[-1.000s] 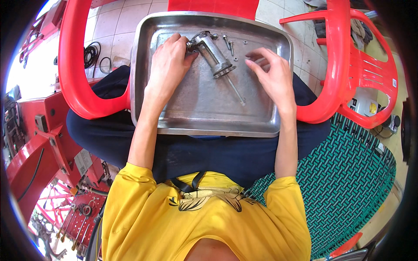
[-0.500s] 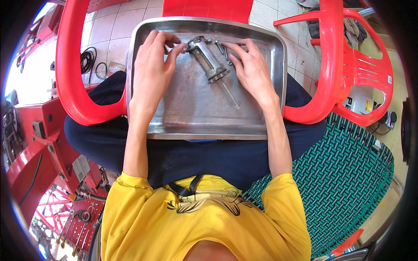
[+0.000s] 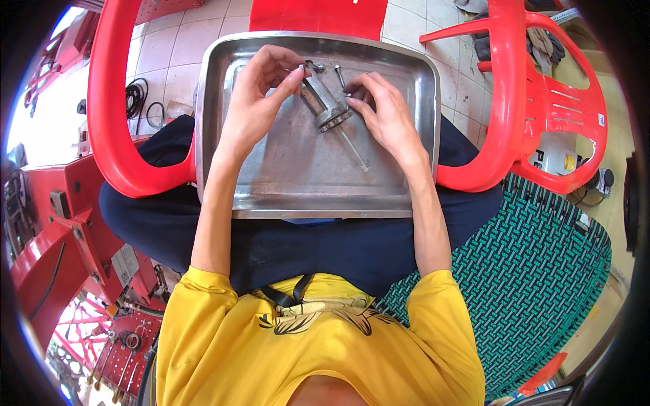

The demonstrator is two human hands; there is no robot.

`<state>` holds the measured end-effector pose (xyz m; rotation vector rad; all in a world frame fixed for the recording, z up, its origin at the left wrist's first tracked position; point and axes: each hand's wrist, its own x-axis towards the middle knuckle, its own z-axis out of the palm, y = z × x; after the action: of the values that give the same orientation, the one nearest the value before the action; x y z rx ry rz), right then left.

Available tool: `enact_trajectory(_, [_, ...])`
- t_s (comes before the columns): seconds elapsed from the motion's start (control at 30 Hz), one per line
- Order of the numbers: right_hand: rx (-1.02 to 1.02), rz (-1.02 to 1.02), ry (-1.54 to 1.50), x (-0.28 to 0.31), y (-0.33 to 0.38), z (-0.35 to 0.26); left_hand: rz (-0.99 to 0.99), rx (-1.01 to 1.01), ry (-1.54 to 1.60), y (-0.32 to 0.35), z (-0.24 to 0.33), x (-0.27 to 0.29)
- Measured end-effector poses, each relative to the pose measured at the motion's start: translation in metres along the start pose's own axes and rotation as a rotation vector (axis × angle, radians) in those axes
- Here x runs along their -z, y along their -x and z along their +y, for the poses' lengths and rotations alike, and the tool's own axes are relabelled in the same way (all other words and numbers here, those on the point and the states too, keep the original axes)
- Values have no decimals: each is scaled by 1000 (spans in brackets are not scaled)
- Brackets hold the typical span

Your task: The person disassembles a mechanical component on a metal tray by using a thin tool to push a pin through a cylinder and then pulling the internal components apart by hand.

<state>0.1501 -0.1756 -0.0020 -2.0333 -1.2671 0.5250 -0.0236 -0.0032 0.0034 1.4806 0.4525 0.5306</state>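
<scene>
Presently, left hand [image 3: 254,101] pinches the grey metal cylinder part [image 3: 323,103] with thin shaft; right hand [image 3: 386,115], fingers curled, touches it over the steel tray [image 3: 305,183].

Pale tiled floor [image 3: 189,40] — red plastic chairs [image 3: 542,101] (green woven mat [image 3: 542,284] beside).

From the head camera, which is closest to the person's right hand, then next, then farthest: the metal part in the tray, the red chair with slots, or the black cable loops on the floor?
From the right hand:
1. Metal part, in the tray at its fingertips.
2. Red chair with slots, off to the right.
3. Black cable loops, on the floor far left, beyond the tray.
</scene>
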Motion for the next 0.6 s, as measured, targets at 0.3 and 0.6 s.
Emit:
enact_trajectory(0.3, [-3,-30,47,4,3,9,-32,40,6,0,8,-3])
enact_trajectory(0.6, [28,296,-166,29,4,-26,-95,-65,-44,2,7,-10])
